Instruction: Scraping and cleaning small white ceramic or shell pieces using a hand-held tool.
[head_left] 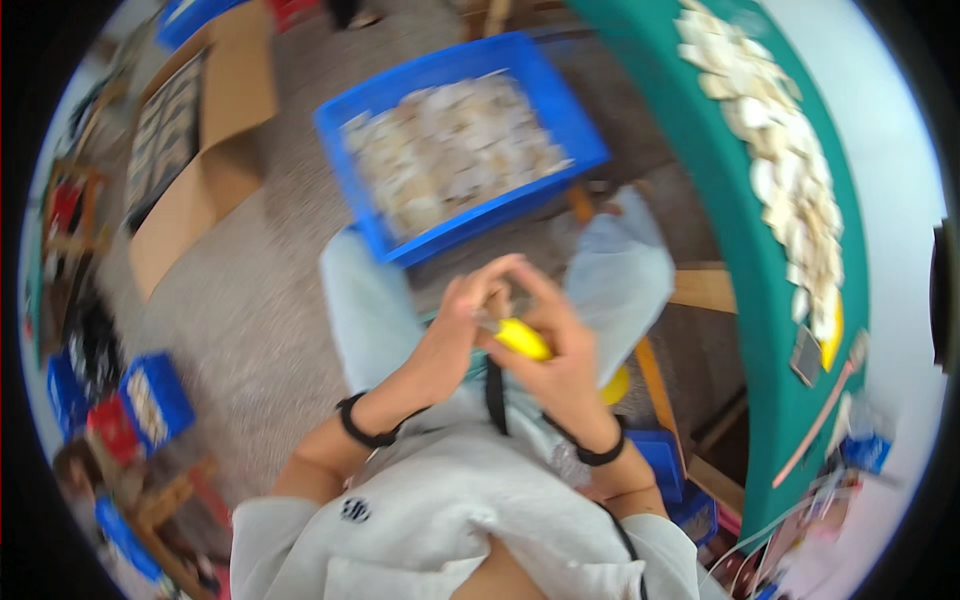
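**Two hands meet over the lap around a yellow-handled tool**

Both hands work close together in the head view, just above the knees of the seated person. The right hand [565, 365] is closed around a small tool with a rounded yellow plastic handle [522, 339]; the fingers wrap the handle so that the front end points toward the other hand. The left hand [455, 335] is curled, and its fingertips [492, 290] press together on something small and pale at the tip of the tool. The picture is blurred there, so I cannot tell what this small piece is. It seems that the left hand keeps the piece steady while the right hand guides the tool, and for this reason the two hands touch each other. Each wrist carries a black band.

Beyond the knees, on the grey carpet floor [260, 300], stands a blue rectangular plastic crate [575, 125] full of pale flat pieces [450, 150]. It stands directly in front of the legs, probably so that it is easy to reach from the seat. To the right is a table with a green cloth cover [770, 330], and a long heap of similar pale pieces [790, 170] lies on it, well apart from the hands. An open brown cardboard box [215, 140] stands on the floor at the left, and smaller blue crates [160, 395] are near the lower left rim.
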